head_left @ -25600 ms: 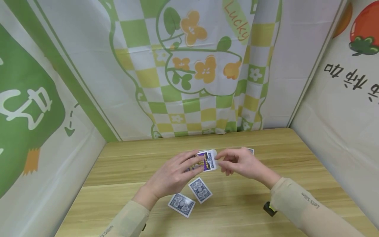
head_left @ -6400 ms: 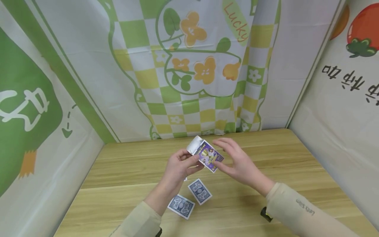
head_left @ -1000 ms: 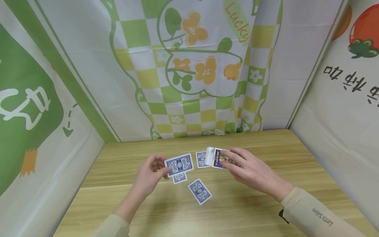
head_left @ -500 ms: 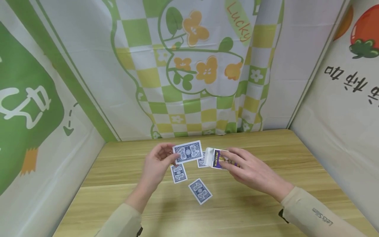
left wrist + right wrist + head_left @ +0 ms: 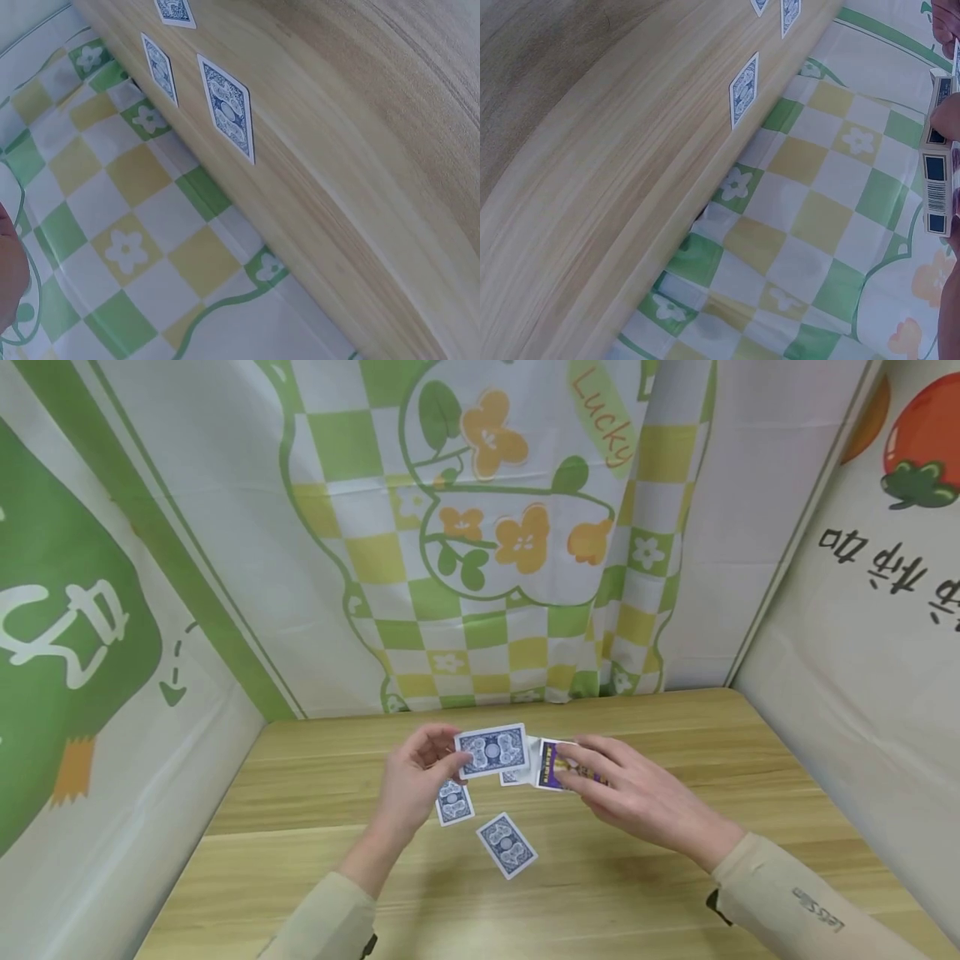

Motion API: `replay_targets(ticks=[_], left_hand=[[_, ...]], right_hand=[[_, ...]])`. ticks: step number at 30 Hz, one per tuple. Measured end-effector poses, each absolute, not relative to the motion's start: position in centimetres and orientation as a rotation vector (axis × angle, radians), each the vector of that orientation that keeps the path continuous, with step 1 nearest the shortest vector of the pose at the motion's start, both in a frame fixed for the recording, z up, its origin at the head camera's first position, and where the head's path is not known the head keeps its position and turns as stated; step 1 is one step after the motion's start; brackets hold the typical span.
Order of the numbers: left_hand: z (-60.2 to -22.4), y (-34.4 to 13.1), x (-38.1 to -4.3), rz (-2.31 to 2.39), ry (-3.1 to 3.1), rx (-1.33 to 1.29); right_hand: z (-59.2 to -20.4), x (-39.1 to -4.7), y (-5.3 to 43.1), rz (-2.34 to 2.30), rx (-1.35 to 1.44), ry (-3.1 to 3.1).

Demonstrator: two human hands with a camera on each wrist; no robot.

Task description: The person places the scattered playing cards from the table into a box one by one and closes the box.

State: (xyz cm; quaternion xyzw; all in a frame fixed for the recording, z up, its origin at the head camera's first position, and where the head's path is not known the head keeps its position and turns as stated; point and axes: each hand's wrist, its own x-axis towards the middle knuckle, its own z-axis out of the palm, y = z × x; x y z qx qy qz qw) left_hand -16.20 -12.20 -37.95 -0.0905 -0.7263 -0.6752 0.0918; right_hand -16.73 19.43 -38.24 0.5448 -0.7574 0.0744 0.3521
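Observation:
In the head view my left hand (image 5: pixel 408 781) pinches a blue-backed playing card (image 5: pixel 492 752) at its left end, thumb on top. Whether more cards lie beneath it cannot be told. My right hand (image 5: pixel 637 789) grips a purple card box (image 5: pixel 551 767) from above, its white flap end turned left. The held card's right end is at that flap and partly covers it. In the right wrist view the box's barcode side (image 5: pixel 936 191) shows at the right edge. Only part of my left hand (image 5: pixel 11 274) enters the left wrist view.
Face-down cards lie on the wooden table (image 5: pixel 637 893): one below the left hand (image 5: pixel 454 806), one nearer the front (image 5: pixel 507 846), and one partly hidden behind the held card and box (image 5: pixel 513 777). A checked curtain (image 5: pixel 487 635) hangs behind the table's far edge.
Over the last second my left hand has carried the card rightward to the box's flap end. Since 6.4 s ago the box has passed to my right hand, and the front-left card has left its spot.

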Motion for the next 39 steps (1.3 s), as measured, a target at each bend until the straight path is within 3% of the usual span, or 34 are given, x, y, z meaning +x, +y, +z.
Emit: replay_targets(ticks=[25,39], left_hand=[[-38.6,-12.0,-15.7,-2.028,-2.278,-0.284],[-39.5,-12.5,-15.6,-1.973,-2.212,-0.439]], right_hand=[[-38.2,-16.7,19.4,0.196,1.435,-1.938],[-38.2,-16.7,19.4,0.271,1.467,-1.973]])
